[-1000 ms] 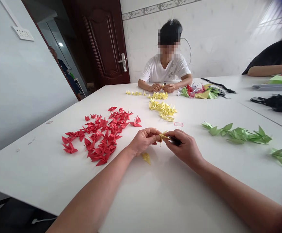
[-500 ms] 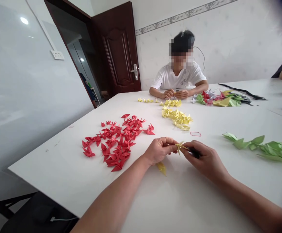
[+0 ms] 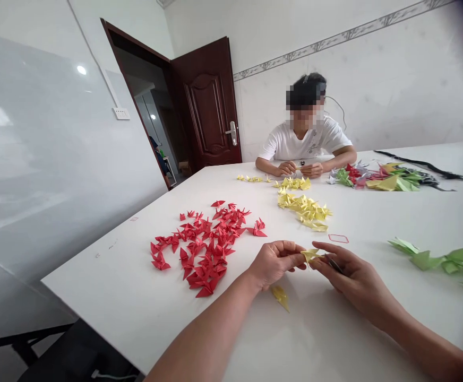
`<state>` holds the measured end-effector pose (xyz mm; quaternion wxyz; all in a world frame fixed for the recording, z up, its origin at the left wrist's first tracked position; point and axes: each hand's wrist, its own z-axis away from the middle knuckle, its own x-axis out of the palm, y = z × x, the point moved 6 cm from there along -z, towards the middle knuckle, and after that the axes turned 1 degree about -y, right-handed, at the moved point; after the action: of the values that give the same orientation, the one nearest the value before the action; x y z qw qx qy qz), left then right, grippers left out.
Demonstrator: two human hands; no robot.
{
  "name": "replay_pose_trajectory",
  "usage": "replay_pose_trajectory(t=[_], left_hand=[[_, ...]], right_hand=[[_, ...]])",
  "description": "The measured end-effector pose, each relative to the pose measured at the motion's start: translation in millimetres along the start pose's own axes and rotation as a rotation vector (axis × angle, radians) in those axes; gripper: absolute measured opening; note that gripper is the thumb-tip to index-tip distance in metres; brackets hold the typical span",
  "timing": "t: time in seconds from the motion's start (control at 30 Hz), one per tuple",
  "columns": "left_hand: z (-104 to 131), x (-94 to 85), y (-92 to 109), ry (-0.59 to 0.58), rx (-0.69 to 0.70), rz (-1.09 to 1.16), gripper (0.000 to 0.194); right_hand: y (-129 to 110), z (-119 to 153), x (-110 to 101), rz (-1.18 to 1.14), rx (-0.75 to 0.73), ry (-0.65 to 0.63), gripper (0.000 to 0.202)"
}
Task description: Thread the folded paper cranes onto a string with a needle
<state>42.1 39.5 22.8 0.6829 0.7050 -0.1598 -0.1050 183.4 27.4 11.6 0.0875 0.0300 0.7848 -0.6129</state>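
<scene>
Between thumb and fingers, my left hand (image 3: 272,266) pinches a small yellow origami crane (image 3: 310,255). My right hand (image 3: 357,278) meets the crane from the other side, its thumb at the paper and its index finger raised a little over it. A slim dark tool (image 3: 334,264) is tucked in the right hand's fingers; its kind cannot be made out. Below my left wrist another yellow paper piece (image 3: 280,297) lies on the white table (image 3: 295,350), partly behind the hand. Left of my hands spreads a heap of red paper cranes (image 3: 211,249).
Yellow cranes (image 3: 303,207) lie in a string-like group beyond my hands. Green folded paper (image 3: 446,262) is at the right. Across the table a person in a white shirt (image 3: 305,146) handles something small, beside a mixed-colour pile (image 3: 386,176) and a black cord (image 3: 418,163).
The camera view has shifted, so everything sits lower and further right. The crane has turned between my fingers, showing more of its broad side, and my right index finger has lifted.
</scene>
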Motion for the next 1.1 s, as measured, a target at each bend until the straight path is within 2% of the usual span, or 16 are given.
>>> replay_pose_trajectory(t=[0.13,0.27,0.53,0.7,0.87,1.1], left_hand=[[0,-0.2,1,0.015,-0.005,0.001,0.031],[-1,-1.4,0,0.035,-0.008,-0.001,0.028],[-1,-6.5,2,0.093,-0.031,0.057,0.035],[-1,-0.3,2,-0.003,0.018,-0.028,0.038],[-5,-1.4,-8,0.001,0.014,-0.018,0.031],[-5,0.5,-9,0.002,-0.005,-0.049,0.034]], right_hand=[[0,2,0,-0.075,0.091,0.007,0.056],[-2,3,1,-0.021,0.148,-0.029,0.037],[-2,-1,-4,0.158,0.018,0.019,0.03],[-8,-2,-4,0.325,-0.098,0.033,0.025],[-13,-1,-2,0.465,-0.24,0.027,0.02],[-8,-3,-3,0.452,-0.24,0.038,0.024]])
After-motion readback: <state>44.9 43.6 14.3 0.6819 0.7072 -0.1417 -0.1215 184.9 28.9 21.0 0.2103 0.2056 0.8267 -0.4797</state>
